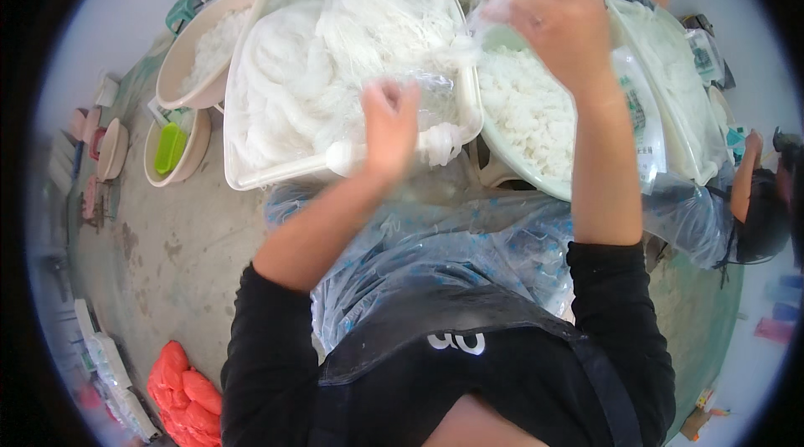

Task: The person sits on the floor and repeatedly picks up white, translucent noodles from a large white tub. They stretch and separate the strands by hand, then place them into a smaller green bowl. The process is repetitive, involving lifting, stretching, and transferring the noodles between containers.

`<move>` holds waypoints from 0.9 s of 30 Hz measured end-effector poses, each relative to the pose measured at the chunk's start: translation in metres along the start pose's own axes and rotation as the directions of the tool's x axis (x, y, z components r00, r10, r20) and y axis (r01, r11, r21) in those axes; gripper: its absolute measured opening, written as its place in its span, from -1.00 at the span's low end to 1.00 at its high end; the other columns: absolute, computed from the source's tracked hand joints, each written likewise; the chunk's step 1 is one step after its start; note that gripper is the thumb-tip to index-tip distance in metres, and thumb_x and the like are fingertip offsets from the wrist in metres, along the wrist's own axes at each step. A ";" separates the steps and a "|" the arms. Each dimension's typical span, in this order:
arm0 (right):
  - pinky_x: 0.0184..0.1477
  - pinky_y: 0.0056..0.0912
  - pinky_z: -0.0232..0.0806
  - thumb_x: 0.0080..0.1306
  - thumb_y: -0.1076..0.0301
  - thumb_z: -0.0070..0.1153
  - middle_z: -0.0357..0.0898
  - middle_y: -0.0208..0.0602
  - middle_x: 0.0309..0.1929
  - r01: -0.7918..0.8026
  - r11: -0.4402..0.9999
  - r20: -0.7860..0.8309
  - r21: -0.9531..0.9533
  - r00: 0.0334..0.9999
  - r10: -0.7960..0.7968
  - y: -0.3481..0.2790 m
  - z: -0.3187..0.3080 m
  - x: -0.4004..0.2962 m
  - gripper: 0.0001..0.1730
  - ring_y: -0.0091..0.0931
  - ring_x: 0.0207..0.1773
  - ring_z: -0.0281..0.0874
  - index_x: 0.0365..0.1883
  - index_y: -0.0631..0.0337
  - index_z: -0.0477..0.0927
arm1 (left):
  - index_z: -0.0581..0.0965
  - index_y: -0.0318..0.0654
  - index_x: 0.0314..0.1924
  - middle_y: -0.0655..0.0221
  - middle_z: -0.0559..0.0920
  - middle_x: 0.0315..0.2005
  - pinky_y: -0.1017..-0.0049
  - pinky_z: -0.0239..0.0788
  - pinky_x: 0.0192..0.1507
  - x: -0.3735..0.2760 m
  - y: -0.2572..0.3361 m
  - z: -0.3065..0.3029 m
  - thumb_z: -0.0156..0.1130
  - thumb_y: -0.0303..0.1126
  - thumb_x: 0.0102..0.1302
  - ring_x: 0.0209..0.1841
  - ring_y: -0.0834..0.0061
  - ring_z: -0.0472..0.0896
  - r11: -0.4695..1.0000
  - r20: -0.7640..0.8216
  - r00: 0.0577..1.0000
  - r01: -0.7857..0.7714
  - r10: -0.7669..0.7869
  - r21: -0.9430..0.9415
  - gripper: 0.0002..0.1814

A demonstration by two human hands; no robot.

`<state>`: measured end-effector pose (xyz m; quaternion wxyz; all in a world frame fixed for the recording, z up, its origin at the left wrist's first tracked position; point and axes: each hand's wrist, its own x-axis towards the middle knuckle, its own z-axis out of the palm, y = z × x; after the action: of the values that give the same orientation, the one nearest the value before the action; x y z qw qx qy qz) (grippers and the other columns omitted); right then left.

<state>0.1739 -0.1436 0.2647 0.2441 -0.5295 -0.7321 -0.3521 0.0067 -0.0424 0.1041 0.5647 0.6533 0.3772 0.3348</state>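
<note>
Before me stands a white rectangular tub [276,178] heaped with fine white strands [282,70], which look like thin noodles or fibre. My left hand [391,123], blurred, hovers over the tub's near side with its fingers curled. Whether any strands are in it cannot be told. White rolls of strands [440,140] hang over the tub's near rim beside it. My right hand [549,14] is raised above a pale green round basin [521,180] and grips a blurred white clump [499,1]. That basin holds many small white clumps [524,114].
To the left are a beige basin of white clumps [164,80] and a lower basin [151,167] with a green plastic container [169,149]. A printed plastic bag [637,120] and another tub [681,95] stand right, near other people. Red bags [182,393] lie on the floor.
</note>
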 end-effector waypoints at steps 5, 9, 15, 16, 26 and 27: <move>-0.07 -0.41 0.13 -0.07 0.33 0.25 0.61 -0.73 -0.33 -0.166 0.968 -0.115 -0.188 0.983 0.146 -0.017 0.050 -0.035 -0.89 -0.60 -0.19 0.47 -0.51 -0.07 0.65 | 0.37 -0.33 -0.09 0.33 0.43 -0.30 0.48 0.24 -0.14 -0.076 -0.095 0.015 0.15 -0.24 0.25 -0.23 0.48 0.37 0.937 0.130 0.935 0.340 -0.329 -0.077 -0.65; -0.06 -0.42 0.21 -0.02 0.35 0.22 0.63 -0.64 -0.29 -0.299 0.954 -0.144 -0.001 0.944 0.296 -0.021 0.060 -0.037 -0.87 -0.54 -0.16 0.47 -0.43 0.00 0.67 | 0.43 -0.32 -0.15 0.33 0.47 -0.34 0.45 0.26 -0.13 -0.057 -0.135 0.016 0.09 -0.25 0.30 -0.28 0.44 0.42 0.971 0.154 0.978 -0.167 0.141 0.169 -0.73; -0.05 -0.41 0.28 0.09 0.36 0.14 0.65 -0.46 -0.25 -0.396 0.871 -0.010 0.291 0.909 0.417 -0.025 0.060 -0.045 -0.87 -0.43 -0.13 0.49 -0.38 0.10 0.66 | 0.48 -0.29 -0.27 0.14 0.52 -0.37 0.27 0.28 -0.15 -0.076 -0.078 -0.021 -0.08 -0.24 0.34 -0.25 0.13 0.46 0.957 0.294 0.956 -0.099 0.016 0.273 -0.73; -0.04 -0.40 0.28 0.11 0.37 0.13 0.65 -0.44 -0.25 -0.405 0.851 0.024 0.336 0.906 0.422 -0.028 0.062 -0.048 -0.87 -0.42 -0.12 0.49 -0.37 0.11 0.66 | 0.48 -0.28 -0.29 0.14 0.52 -0.38 0.26 0.28 -0.17 -0.073 -0.051 -0.024 -0.08 -0.25 0.34 -0.25 0.12 0.46 0.920 0.363 0.929 -0.203 0.073 0.334 -0.75; 0.12 -0.29 0.22 0.14 0.22 0.11 0.55 -0.30 0.00 -0.482 0.388 0.206 0.785 0.795 0.571 -0.062 0.080 -0.048 -0.78 -0.26 0.03 0.41 -0.30 0.09 0.68 | 0.47 -0.27 -0.31 0.18 0.50 -0.37 0.33 0.30 -0.24 0.040 0.121 -0.036 0.03 -0.32 0.29 -0.25 0.18 0.48 0.513 0.529 0.674 -0.737 0.516 0.439 -0.83; 0.14 -0.28 0.20 0.15 0.22 0.11 0.53 -0.31 0.04 -0.443 0.359 0.159 0.821 0.782 0.602 -0.066 0.082 -0.048 -0.76 -0.25 0.06 0.40 -0.27 0.07 0.68 | 0.48 -0.25 -0.29 0.18 0.52 -0.33 0.33 0.31 -0.22 0.050 0.101 -0.035 0.04 -0.31 0.28 -0.22 0.18 0.49 0.524 0.433 0.711 -0.702 0.554 0.482 -0.83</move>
<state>0.1280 -0.1216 0.1610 0.6223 -0.5236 -0.5755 0.0864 0.0128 0.0108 0.2095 0.1971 0.9244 0.1346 0.2975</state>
